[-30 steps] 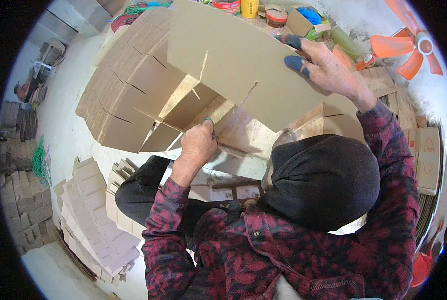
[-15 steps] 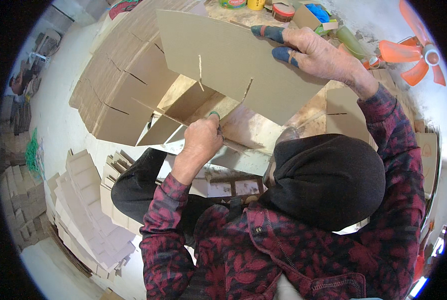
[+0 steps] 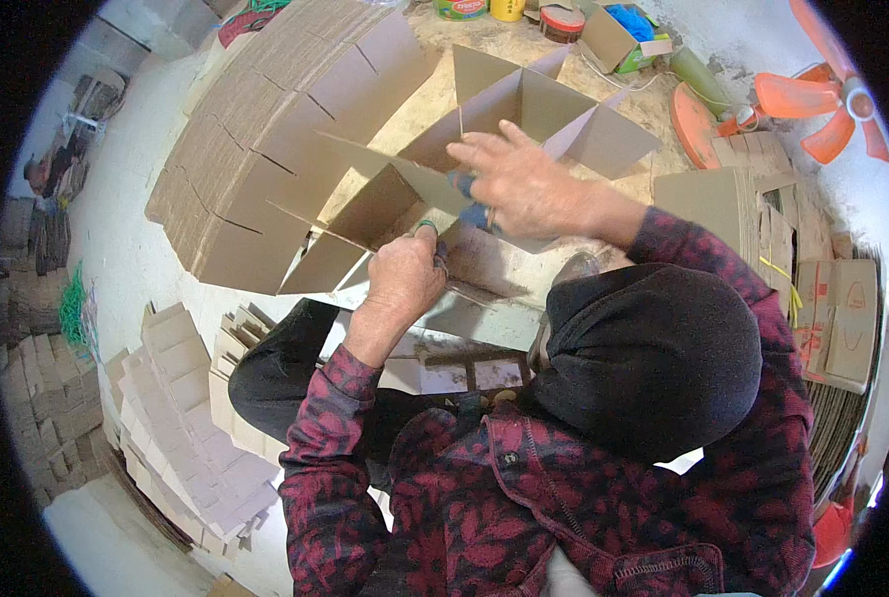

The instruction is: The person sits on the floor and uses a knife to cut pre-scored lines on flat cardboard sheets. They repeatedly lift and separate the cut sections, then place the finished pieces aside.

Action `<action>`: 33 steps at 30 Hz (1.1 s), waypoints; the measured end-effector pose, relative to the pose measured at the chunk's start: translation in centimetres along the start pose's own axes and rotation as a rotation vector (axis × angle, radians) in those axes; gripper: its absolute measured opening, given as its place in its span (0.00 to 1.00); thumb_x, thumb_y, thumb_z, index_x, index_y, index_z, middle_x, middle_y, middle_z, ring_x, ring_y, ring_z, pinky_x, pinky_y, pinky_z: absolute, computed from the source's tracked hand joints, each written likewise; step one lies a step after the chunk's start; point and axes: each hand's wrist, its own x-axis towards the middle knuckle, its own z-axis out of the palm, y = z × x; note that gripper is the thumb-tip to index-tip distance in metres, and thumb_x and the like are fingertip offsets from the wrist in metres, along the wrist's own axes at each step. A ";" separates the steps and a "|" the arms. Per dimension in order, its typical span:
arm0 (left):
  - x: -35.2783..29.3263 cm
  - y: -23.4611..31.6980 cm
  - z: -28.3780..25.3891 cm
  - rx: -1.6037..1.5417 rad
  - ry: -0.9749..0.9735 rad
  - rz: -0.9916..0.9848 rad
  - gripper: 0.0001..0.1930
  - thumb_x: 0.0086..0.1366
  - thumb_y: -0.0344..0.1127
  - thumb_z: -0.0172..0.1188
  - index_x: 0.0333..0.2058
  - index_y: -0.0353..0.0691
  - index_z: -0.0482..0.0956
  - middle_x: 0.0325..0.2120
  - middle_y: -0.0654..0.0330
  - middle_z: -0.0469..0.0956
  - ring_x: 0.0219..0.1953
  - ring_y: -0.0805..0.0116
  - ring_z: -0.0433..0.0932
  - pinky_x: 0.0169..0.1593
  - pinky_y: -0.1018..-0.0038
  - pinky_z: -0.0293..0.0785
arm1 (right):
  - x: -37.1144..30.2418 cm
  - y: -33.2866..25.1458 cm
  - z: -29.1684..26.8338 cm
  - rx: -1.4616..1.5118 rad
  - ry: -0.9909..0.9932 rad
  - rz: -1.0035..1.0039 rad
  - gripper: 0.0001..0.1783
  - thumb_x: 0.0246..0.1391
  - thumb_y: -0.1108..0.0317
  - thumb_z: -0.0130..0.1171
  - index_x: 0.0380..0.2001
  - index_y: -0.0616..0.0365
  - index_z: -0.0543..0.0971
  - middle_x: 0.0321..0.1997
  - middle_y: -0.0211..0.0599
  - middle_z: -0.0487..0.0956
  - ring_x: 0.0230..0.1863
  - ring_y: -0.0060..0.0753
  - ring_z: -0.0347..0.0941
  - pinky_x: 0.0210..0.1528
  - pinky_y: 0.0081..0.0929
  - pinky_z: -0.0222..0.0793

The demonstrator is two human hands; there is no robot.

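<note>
Item in hand: a cardboard divider (image 3: 373,207) of crossed slotted strips, standing part-assembled at the worktop's (image 3: 419,114) near edge. Its upright panel (image 3: 426,185) leans across the other strips.

Left hand (image 3: 404,279): at the near side of the divider, fingers curled together and closed on a strip, thumb uppermost; the undersides of the fingers are hidden. The strips extend leftward and away beyond the knuckles.

Right hand (image 3: 529,189): slightly blurred, at the panel's right end. Its bare fingers are spread and extended; two blue-covered fingertips (image 3: 474,216) lie at that end of the panel. Whether they pinch it cannot be determined.

Beyond the right hand, nearer the far edge, stands a second divider (image 3: 519,99) with open cells. Along the left edge is a thick stack of slotted sheets (image 3: 295,119); toward the right edge, a further cardboard stack (image 3: 708,204). At the far edge: a red-lidded tub (image 3: 562,24) and an open carton (image 3: 603,42) containing blue material.
</note>
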 end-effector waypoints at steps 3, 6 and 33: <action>0.4 0.3 -0.6 0.031 -0.024 -0.017 0.06 0.49 0.31 0.53 0.27 0.35 0.71 0.24 0.46 0.75 0.30 0.46 0.76 0.34 0.55 0.71 | -1.5 -0.9 0.6 -0.002 -0.010 0.038 0.13 0.38 0.61 0.60 0.25 0.58 0.80 0.58 0.46 0.62 0.61 0.44 0.55 0.59 0.57 0.48; 0.4 -0.1 -1.4 0.071 -0.094 -0.037 0.07 0.49 0.32 0.53 0.26 0.35 0.72 0.27 0.45 0.76 0.32 0.45 0.75 0.35 0.56 0.71 | -5.1 -0.7 0.2 0.093 0.134 0.211 0.09 0.33 0.65 0.62 0.19 0.59 0.79 0.60 0.46 0.59 0.63 0.43 0.52 0.61 0.55 0.45; 5.9 3.3 0.6 -0.029 -0.095 0.239 0.08 0.53 0.33 0.54 0.27 0.34 0.68 0.27 0.43 0.74 0.31 0.43 0.74 0.36 0.54 0.70 | -35.6 -0.6 -8.1 -0.015 0.441 1.442 0.13 0.52 0.68 0.55 0.38 0.65 0.72 0.29 0.46 0.75 0.29 0.33 0.71 0.35 0.25 0.67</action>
